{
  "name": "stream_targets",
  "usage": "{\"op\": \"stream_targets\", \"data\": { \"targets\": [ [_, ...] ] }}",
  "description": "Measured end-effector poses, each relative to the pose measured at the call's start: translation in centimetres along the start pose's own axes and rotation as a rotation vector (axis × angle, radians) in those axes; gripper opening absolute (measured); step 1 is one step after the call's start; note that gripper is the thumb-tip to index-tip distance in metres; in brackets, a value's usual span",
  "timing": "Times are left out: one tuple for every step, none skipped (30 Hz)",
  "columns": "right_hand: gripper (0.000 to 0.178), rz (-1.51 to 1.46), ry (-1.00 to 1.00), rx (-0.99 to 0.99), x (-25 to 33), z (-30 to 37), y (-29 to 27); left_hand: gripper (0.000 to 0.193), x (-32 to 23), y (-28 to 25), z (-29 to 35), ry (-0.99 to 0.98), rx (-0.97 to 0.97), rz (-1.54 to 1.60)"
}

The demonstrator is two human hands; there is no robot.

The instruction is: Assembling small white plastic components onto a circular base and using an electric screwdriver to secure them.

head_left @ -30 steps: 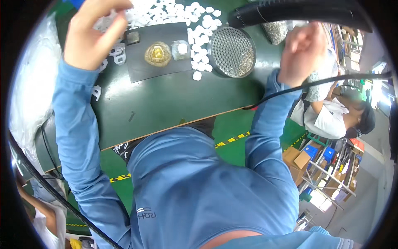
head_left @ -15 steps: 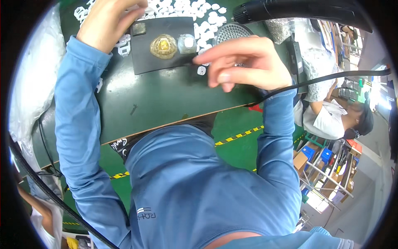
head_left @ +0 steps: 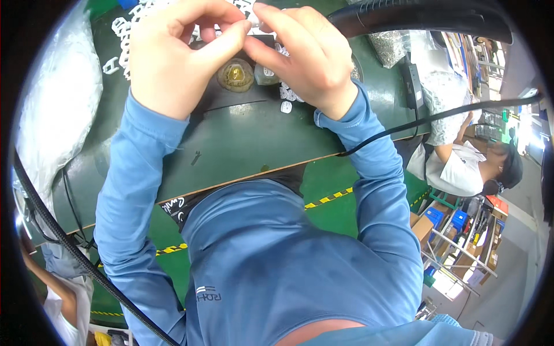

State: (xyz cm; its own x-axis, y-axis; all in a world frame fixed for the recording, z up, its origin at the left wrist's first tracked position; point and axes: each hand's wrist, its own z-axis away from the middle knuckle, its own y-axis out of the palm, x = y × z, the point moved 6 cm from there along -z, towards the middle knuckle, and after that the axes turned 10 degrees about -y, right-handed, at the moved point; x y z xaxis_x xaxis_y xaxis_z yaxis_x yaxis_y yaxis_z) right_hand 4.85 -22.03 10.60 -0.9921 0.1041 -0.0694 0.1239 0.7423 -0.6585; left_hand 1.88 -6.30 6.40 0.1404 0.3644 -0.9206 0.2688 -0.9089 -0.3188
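My left hand [head_left: 176, 63] and my right hand [head_left: 311, 60] meet over the far part of the green table [head_left: 242, 141], thumb and fingers of each pinched together. Their fingertips come together around something too small and hidden to make out. Beneath them lies a dark mat [head_left: 231, 105], bearing a round amber-coloured piece [head_left: 235, 75] with a yellow centre and, to its right, a small translucent container [head_left: 265, 76]. Small white plastic parts [head_left: 286, 107] lie by the mat's right edge. More white frame-like parts [head_left: 121, 26] are heaped beyond and left of my left hand.
A thick black hose [head_left: 427, 22] arches across the far right. Near it sits a clear bag of small metallic pieces [head_left: 388, 49]. A black cable [head_left: 438, 113] crosses my right forearm. Plastic sheeting [head_left: 60, 98] covers the left side. Another person [head_left: 461, 167] is at the right.
My right hand has moved away and leftward, its spread fingers closing to a pinch. My left hand has come right and nearer, so the two hands now meet over the mat.
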Motion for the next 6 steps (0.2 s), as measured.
{"op": "stream_targets", "data": {
  "targets": [
    [0.046, 0.005, 0.001, 0.003, -0.5, 0.7, 0.7, 0.013, -0.5, 0.1, 0.0, 0.046, -0.01, -0.004],
    [0.039, 0.044, -0.087, -0.054, -0.5, 1.2, 1.0, 0.013, -0.8, 0.2, 0.1, 0.091, -0.018, -0.008],
    [0.031, 0.084, -0.175, -0.11, -0.4, 1.7, 0.8, 0.013, -0.8, 0.3, 0.1, 0.093, -0.012, -0.003],
    [0.031, 0.088, -0.173, -0.107, -0.4, 1.7, 0.8, 0.013, -0.7, 0.3, 0.2, 0.074, -0.005, 0.043],
    [0.034, 0.083, -0.164, -0.111, -0.5, 1.8, 0.8, 0.013, -0.6, 0.3, 0.3, 0.055, 0.004, 0.089],
    [0.038, 0.078, -0.154, -0.114, -0.5, 1.8, 0.6, 0.013, -0.5, 0.5, 0.1, 0.057, 0.008, 0.094]
  ]
}}
